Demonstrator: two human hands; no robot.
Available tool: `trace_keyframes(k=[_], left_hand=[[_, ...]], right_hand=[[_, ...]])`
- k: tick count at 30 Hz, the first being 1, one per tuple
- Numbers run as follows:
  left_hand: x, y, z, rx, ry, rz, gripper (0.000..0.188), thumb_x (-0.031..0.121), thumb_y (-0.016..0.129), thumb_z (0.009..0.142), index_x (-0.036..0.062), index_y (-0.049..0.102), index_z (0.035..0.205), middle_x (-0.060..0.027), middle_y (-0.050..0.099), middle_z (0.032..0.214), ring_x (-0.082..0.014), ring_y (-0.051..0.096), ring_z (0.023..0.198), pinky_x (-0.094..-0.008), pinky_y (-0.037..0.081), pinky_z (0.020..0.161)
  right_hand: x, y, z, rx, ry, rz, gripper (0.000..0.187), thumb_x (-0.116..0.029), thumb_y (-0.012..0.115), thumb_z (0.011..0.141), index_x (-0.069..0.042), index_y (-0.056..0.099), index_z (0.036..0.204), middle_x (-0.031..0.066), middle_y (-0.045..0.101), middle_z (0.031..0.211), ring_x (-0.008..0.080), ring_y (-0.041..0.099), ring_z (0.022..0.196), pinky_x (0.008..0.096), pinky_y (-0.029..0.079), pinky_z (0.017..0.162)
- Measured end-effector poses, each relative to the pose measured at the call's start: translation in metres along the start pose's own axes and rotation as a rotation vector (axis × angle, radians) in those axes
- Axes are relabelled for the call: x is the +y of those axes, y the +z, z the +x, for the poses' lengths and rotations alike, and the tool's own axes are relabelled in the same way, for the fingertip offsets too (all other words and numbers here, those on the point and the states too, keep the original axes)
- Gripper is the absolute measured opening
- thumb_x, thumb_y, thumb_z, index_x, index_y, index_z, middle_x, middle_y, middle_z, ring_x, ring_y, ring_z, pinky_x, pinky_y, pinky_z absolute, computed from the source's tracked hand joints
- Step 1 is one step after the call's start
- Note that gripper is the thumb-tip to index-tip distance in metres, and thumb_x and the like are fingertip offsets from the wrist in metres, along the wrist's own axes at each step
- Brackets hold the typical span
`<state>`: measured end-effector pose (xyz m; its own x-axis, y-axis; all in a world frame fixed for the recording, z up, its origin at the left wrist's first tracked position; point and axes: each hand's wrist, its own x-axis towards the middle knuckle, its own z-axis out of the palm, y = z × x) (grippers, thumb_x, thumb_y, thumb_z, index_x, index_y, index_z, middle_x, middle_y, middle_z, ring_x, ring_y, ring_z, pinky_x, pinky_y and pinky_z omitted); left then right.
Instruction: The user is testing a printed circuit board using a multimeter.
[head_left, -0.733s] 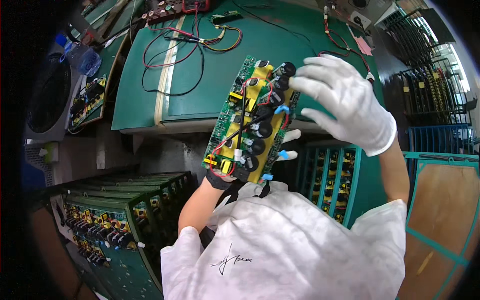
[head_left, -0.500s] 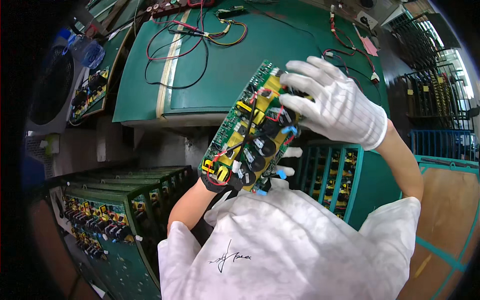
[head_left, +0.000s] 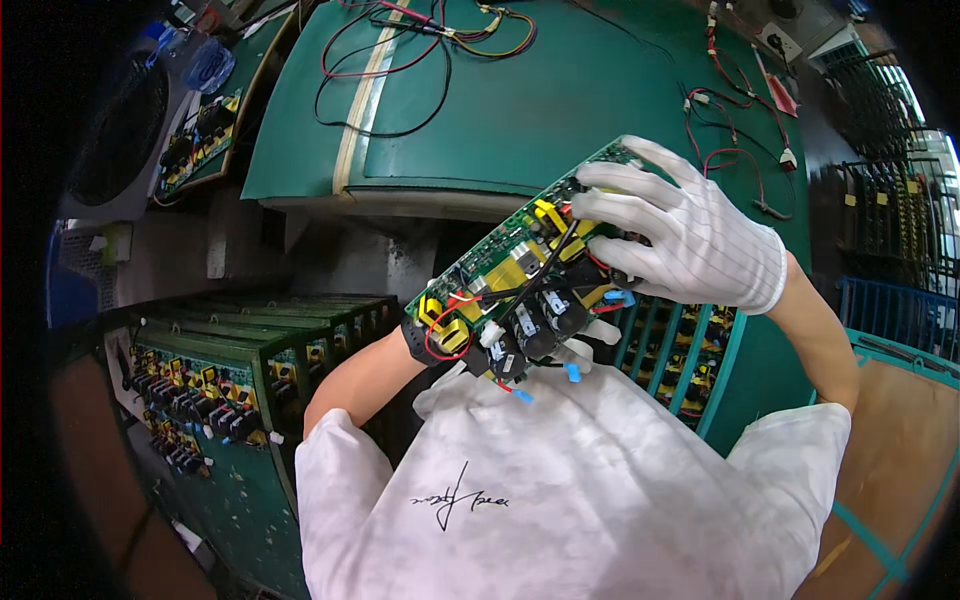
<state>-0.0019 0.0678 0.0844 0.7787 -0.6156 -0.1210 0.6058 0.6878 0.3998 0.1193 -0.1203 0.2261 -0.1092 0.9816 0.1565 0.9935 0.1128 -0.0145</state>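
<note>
A green circuit board (head_left: pixel 512 276) hangs tilted in front of my chest, its right end higher and farther away. Yellow transformers, black capacitors and loose red and black wires with blue connectors crowd its upper face. My right hand (head_left: pixel 690 232), in a white striped glove, has its fingers bent over the board's right end. From below, my left hand (head_left: pixel 590 348) supports the board; only some white gloved fingers show past its near edge, and the palm is hidden. A dark band (head_left: pixel 418 342) shows at my left wrist.
A green-topped bench (head_left: pixel 480 120) lies ahead, with red and black test leads (head_left: pixel 445 75) and a wire harness (head_left: pixel 735 110). Racks of boards (head_left: pixel 200 390) stand at the left. A teal rack (head_left: pixel 725 370) stands right of the board; a water bottle (head_left: pixel 208 65) is far left.
The board has turned clockwise, so it lies flatter across the view, its far end shifted right. My right hand has moved farther over that end. The bench sits slightly higher in view.
</note>
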Motion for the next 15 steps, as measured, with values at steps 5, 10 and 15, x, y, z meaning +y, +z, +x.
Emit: trace_keyframes(k=[5, 10, 15], left_hand=[[0.026, -0.025, -0.047, 0.046, -0.004, 0.172, 0.077, 0.049, 0.056, 0.102, 0.0040, 0.034, 0.161, -0.0187, 0.046, 0.158, -0.0404, 0.048, 0.142, -0.0538, 0.042, 0.118], [0.055, -0.033, -0.031, 0.044, 0.117, 0.219, 0.069, 0.031, 0.063, 0.101, 0.0008, 0.038, 0.158, -0.0214, 0.054, 0.151, -0.0327, 0.055, 0.137, -0.0437, 0.042, 0.120], [0.122, 0.007, -0.010, 0.095, 0.344, 0.775, 0.073, 0.041, 0.064, 0.101, 0.0030, 0.039, 0.158, -0.0196, 0.047, 0.158, -0.0315, 0.048, 0.144, -0.0479, 0.038, 0.122]], right_hand=[[0.000, -0.005, -0.011, 0.096, 0.004, 0.070, 0.038, -0.017, 0.084, 0.063, -0.008, 0.065, 0.096, 0.0084, 0.059, 0.129, 0.0300, 0.058, 0.130, 0.0583, 0.045, 0.112], [0.011, -0.021, -0.014, 0.107, 0.054, 0.146, 0.059, -0.010, 0.089, 0.056, -0.008, 0.062, 0.109, 0.0121, 0.058, 0.127, 0.0372, 0.059, 0.128, 0.0596, 0.049, 0.107], [0.030, -0.012, -0.033, 0.220, 0.205, 0.125, 0.052, -0.008, 0.084, 0.067, -0.007, 0.061, 0.113, 0.0166, 0.058, 0.129, 0.0404, 0.060, 0.127, 0.0494, 0.056, 0.100]])
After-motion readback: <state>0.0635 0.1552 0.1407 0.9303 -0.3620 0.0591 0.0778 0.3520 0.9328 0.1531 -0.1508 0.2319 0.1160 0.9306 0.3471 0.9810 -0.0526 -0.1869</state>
